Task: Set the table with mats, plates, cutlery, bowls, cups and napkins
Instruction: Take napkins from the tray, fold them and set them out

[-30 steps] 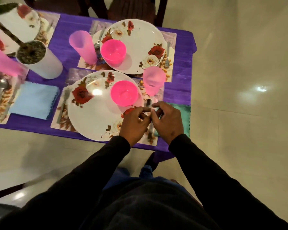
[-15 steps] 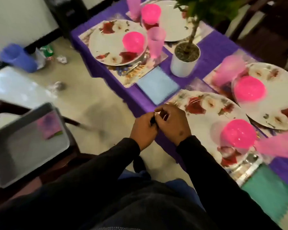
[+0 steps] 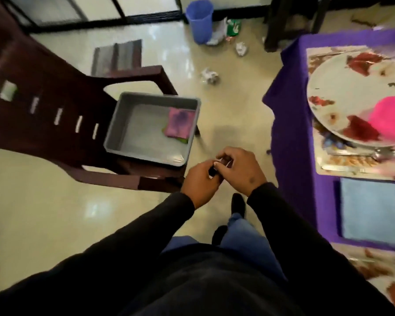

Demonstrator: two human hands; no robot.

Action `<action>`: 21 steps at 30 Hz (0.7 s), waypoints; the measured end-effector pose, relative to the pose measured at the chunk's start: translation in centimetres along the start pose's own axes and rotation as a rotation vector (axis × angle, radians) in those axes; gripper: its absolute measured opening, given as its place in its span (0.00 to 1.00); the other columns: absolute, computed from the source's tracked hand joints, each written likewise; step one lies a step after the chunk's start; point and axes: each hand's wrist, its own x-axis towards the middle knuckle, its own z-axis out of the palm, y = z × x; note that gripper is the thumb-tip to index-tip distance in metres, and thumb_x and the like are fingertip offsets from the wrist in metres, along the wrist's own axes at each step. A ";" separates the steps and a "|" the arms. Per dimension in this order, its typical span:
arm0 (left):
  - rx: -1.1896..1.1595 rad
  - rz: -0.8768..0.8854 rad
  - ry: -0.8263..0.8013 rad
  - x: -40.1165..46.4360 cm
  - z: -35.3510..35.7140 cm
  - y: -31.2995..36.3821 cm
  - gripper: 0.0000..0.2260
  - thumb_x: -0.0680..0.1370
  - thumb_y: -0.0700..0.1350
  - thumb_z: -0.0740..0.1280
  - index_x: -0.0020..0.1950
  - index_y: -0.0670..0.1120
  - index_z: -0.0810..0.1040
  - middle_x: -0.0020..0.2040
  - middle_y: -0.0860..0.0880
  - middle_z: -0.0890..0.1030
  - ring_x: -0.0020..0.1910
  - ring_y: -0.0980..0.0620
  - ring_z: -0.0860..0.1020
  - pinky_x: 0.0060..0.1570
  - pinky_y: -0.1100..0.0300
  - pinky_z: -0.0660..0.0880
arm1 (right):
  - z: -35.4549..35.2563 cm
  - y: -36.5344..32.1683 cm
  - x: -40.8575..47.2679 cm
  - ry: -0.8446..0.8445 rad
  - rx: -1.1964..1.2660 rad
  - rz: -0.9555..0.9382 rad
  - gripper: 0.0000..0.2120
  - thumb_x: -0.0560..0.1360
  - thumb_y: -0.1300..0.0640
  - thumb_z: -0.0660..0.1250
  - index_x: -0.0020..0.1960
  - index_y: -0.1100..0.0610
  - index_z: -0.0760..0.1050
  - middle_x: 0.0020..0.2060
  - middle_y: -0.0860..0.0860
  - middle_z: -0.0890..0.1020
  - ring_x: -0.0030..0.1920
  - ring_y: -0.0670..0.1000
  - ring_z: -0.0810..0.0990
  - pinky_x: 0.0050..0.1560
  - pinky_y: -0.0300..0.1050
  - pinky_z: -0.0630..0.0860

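since half a second ago the view has swung off the counter (image 3: 290,124) to the grey tub (image 3: 132,144) on the chair (image 3: 43,87), where a pink napkin (image 3: 180,123) lies. risk: fumbling that napkin with both hands busy. left hand (image 3: 200,181) and right hand (image 3: 240,168) are together, curled on a small dark item (image 3: 212,171).

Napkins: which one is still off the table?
The pink napkin in the grey tub on the chair. The blue napkin already lies on the purple tablecloth.
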 end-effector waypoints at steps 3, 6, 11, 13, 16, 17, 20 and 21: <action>-0.023 -0.125 0.011 2.7 -1.6 -0.7 0.09 0.78 0.45 0.69 0.58 0.48 0.80 0.46 0.47 0.84 0.41 0.47 0.84 0.47 0.43 0.82 | 0.9 0.2 4.9 -0.072 0.030 -0.021 0.08 0.73 0.54 0.73 0.51 0.54 0.82 0.38 0.47 0.81 0.39 0.47 0.79 0.44 0.40 0.76; -0.053 -0.239 0.032 5.7 -3.2 -0.9 0.10 0.77 0.45 0.70 0.58 0.49 0.79 0.44 0.46 0.84 0.41 0.45 0.85 0.48 0.42 0.83 | 2.1 0.7 9.9 -0.149 0.039 -0.011 0.08 0.73 0.55 0.73 0.51 0.55 0.82 0.39 0.48 0.81 0.40 0.49 0.79 0.46 0.44 0.79; -0.110 -0.387 0.112 11.6 -4.8 -2.1 0.10 0.81 0.40 0.67 0.62 0.43 0.79 0.42 0.44 0.79 0.35 0.51 0.80 0.28 0.65 0.77 | 4.2 1.5 16.9 -0.279 0.041 -0.014 0.11 0.73 0.57 0.72 0.54 0.58 0.80 0.44 0.52 0.82 0.43 0.49 0.78 0.46 0.38 0.72; -0.175 -0.434 0.145 13.6 -5.1 -3.4 0.10 0.81 0.38 0.66 0.62 0.42 0.79 0.44 0.42 0.80 0.36 0.53 0.79 0.26 0.69 0.73 | 5.3 1.7 19.1 -0.346 -0.006 -0.018 0.11 0.74 0.56 0.72 0.55 0.58 0.80 0.48 0.54 0.82 0.45 0.50 0.78 0.48 0.41 0.74; -0.309 -0.547 0.185 16.3 -5.6 -5.9 0.10 0.82 0.37 0.64 0.62 0.40 0.78 0.47 0.40 0.81 0.39 0.50 0.79 0.27 0.68 0.75 | 7.3 1.8 22.1 -0.424 -0.059 -0.016 0.14 0.73 0.55 0.72 0.57 0.58 0.79 0.53 0.55 0.81 0.51 0.52 0.80 0.55 0.48 0.79; -0.339 -0.567 0.201 17.4 -5.8 -7.0 0.10 0.82 0.37 0.64 0.62 0.41 0.79 0.48 0.40 0.81 0.41 0.50 0.79 0.28 0.67 0.76 | 7.8 1.8 23.0 -0.441 -0.075 -0.021 0.14 0.73 0.55 0.72 0.57 0.58 0.79 0.54 0.55 0.81 0.53 0.54 0.80 0.56 0.49 0.79; -0.388 -0.615 0.271 21.7 -6.4 -11.3 0.09 0.82 0.39 0.64 0.61 0.43 0.80 0.51 0.43 0.84 0.44 0.48 0.82 0.39 0.58 0.80 | 9.9 1.9 26.7 -0.468 -0.127 -0.016 0.11 0.73 0.57 0.71 0.55 0.58 0.78 0.52 0.56 0.80 0.51 0.56 0.79 0.54 0.49 0.78; -0.408 -0.629 0.317 23.1 -6.9 -12.6 0.07 0.82 0.39 0.65 0.58 0.44 0.81 0.50 0.44 0.84 0.44 0.48 0.82 0.42 0.55 0.81 | 10.6 1.8 27.9 -0.456 -0.134 -0.008 0.10 0.73 0.58 0.70 0.54 0.59 0.78 0.51 0.57 0.80 0.51 0.57 0.79 0.53 0.48 0.78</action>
